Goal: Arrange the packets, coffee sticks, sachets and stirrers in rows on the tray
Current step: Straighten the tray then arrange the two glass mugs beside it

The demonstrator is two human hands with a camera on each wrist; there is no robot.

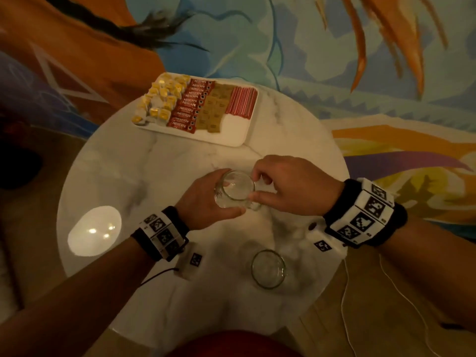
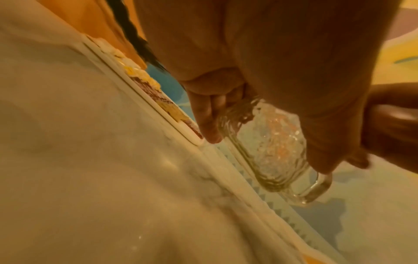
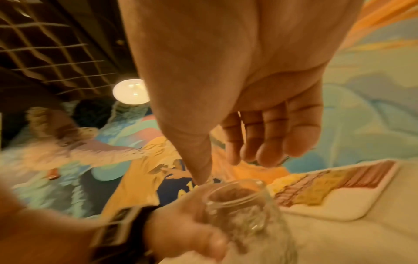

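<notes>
At the table's far side lies a white tray holding rows of yellow packets, red coffee sticks, brown sachets and red-striped stirrers. My left hand grips a clear glass jar with a handle, held near the table's middle. My right hand hovers at the jar's mouth, thumb at the rim, fingers loosely curled with nothing seen between them. In the right wrist view the jar looks empty, with the tray beyond it.
A second empty glass stands near the front edge of the round marble table. A bright lamp reflection shows at the table's left. A patterned carpet surrounds the table. The tray's near right corner is bare.
</notes>
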